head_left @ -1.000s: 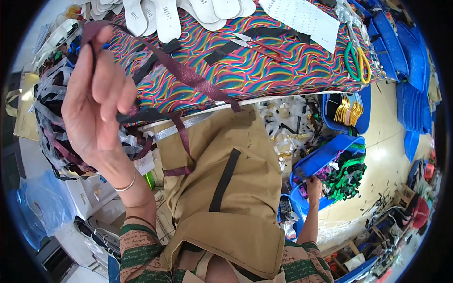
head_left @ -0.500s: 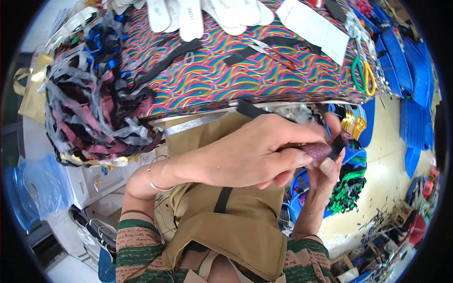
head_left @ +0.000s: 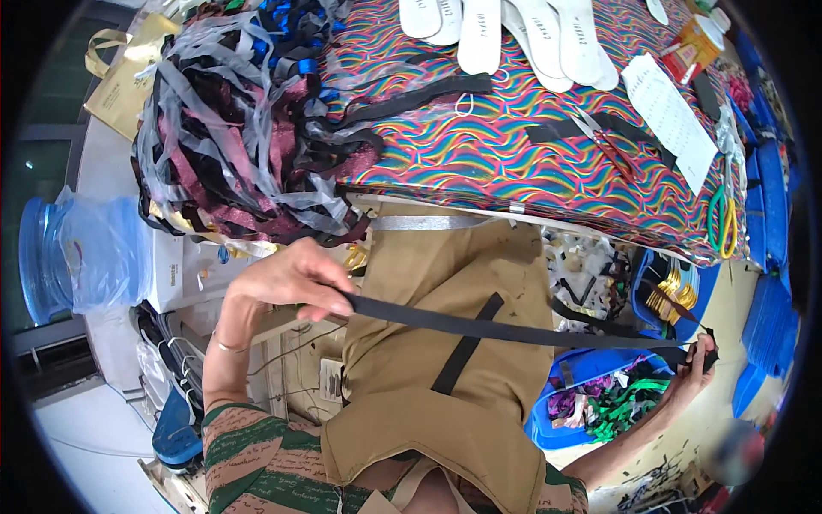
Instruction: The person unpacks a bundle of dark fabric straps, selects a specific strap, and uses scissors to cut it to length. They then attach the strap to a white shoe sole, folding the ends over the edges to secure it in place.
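A long black strip [head_left: 479, 329] is stretched across in front of my tan apron [head_left: 428, 265]. My left hand [head_left: 295, 281] pinches its left end between thumb and finger. At far right my right hand [head_left: 698, 364] is closed around the strip's other end, where more dark strip is bunched. A second stretch of dark strip [head_left: 599, 320] slants from the apron's edge toward the right hand. Below the taut strip, a black band [head_left: 467, 347] lies across the apron.
On the rainbow-patterned table [head_left: 479, 163] are white insoles [head_left: 548, 38], red-handled scissors [head_left: 612, 154], a paper sheet [head_left: 672, 120] and tangled strips [head_left: 240, 128]. Green-and-yellow scissors [head_left: 723, 223] hang over its right edge. A blue bin [head_left: 544, 420] holds colourful scraps; blue trays [head_left: 771, 248] stand far right.
My hands were close together over dark and purplish pieces. Now they are far apart, left hand moved left and right hand moved right, with the strip pulled out between them. The view has shifted.
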